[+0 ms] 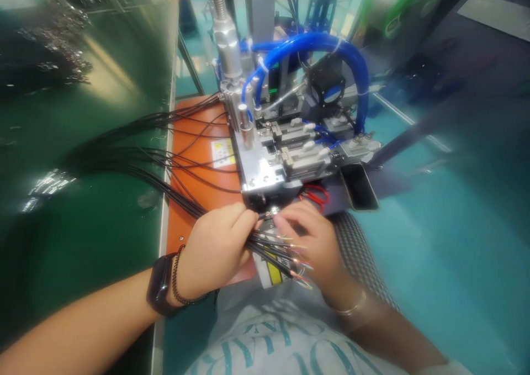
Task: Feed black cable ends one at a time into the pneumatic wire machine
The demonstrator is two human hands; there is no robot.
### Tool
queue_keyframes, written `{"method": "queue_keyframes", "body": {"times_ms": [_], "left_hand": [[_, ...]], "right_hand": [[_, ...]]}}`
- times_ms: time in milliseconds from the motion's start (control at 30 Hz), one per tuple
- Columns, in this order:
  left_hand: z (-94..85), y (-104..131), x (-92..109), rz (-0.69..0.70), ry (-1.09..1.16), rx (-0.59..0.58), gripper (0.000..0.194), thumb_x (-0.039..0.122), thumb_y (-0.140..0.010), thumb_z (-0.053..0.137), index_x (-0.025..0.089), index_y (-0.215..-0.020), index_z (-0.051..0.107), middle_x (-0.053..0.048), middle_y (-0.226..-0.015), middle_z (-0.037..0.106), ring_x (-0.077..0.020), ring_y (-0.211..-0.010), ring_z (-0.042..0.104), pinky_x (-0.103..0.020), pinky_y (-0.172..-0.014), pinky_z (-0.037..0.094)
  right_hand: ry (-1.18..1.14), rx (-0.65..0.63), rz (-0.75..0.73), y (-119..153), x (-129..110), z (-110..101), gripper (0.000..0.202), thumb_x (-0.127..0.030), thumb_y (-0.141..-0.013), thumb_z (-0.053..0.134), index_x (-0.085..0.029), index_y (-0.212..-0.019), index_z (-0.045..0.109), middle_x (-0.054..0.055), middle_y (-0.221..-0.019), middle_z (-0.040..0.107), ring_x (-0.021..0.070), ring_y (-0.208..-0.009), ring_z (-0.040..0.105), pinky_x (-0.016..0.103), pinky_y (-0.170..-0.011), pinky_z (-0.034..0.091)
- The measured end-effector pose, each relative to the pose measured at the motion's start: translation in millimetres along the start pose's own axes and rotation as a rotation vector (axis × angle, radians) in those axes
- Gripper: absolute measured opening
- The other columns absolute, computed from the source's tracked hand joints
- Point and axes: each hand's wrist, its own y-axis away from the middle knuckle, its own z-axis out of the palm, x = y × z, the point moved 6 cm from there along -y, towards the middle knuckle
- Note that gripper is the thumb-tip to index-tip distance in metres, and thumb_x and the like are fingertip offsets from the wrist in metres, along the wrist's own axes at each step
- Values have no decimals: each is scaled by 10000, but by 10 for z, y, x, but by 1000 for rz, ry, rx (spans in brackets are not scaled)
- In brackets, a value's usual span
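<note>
My left hand [221,242] is closed around a bundle of black cables [269,252]. Their stripped ends, with thin coloured wires fanning out, point right toward my other hand. At the front of a metal machine [263,168], my right hand [312,234] has its thumb and fingers pinched close to the tip of one cable. What sits between those fingertips is too small to make out. More black cables [182,195] run left from the bundle over an orange plate [188,137]; several others lead into the machine's left side.
A phone [359,187] lies at the machine's right, near red-handled tool grips [317,197]. A thick blue hose [314,41] arches over the machine. On the left is a dark green surface [103,237]; a green-rimmed spool [397,5] stands at the back right.
</note>
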Motion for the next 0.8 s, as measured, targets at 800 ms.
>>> {"method": "queue_keyframes", "body": {"times_ms": [800], "left_hand": [[122, 35, -10, -4, 16, -107, 206, 132, -819, 425, 163, -934, 593, -15, -736, 550, -176, -657, 493, -304, -563, 383]], "right_hand": [[-278, -81, 292, -69, 260, 145, 65, -234, -780, 675, -200, -729, 654, -16, -745, 649, 124, -713, 604, 236, -653, 473]]}}
